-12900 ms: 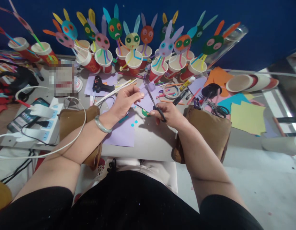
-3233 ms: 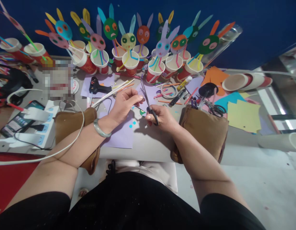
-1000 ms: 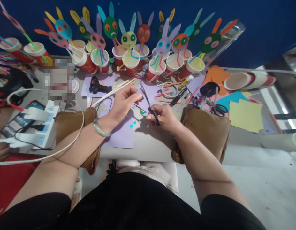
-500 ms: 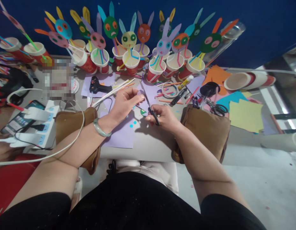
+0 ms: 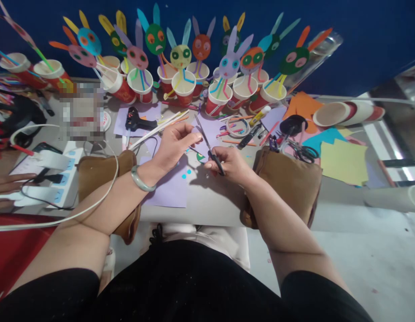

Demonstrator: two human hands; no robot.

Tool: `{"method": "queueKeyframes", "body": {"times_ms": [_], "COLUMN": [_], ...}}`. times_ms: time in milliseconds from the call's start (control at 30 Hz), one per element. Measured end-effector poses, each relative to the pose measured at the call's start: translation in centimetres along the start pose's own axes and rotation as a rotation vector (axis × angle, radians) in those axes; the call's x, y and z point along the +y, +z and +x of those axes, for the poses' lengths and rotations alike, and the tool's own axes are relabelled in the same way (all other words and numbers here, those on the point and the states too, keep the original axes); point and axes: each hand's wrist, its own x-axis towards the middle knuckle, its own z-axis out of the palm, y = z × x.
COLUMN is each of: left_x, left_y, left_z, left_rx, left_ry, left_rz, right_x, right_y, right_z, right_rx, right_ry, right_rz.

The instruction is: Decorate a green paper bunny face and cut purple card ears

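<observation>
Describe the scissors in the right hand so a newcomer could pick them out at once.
From the blue panel, come down past the red-and-white cups to the gap between two brown cushions. There the right hand holds the black-handled scissors, blades pointing toward the cups. Other scissors lie by the right cushion; only this pair is in a hand.

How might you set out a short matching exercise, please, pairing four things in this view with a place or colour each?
Things:
1. Bracelet
2. Glue gun
3. Scissors near the centre
4. Stack of cups at the right

Places or colours:
A. held in the right hand
B. white and red
C. around the left wrist
D. lying on purple paper

Right pairs: 1-C, 2-D, 3-A, 4-B.
</observation>
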Motion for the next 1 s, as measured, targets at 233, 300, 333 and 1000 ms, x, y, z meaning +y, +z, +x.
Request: {"method": "queueKeyframes", "body": {"times_ms": [233,300,333,1000], "left_x": [-0.03,0.01,0.04,0.3], "left_y": [-0.05,-0.04,-0.03,-0.12], "left_z": [0.13,0.14,0.13,0.09], "left_rx": [0.015,0.016,0.019,0.046], "left_ry": [-0.013,-0.008,-0.009,0.006], "left_rz": [0.02,0.02,0.017,0.018], "right_x": [0.04,0.09,0.1,-0.39], "right_y": [-0.23,-0.26,-0.27,-0.27], "right_z": [-0.06,-0.06,-0.06,-0.23], "right_rx": [0.004,0.006,0.007,0.007], "right_ry": [0.004,0.005,0.007,0.013], "right_rz": [-0.012,-0.016,-0.016,-0.004]}}
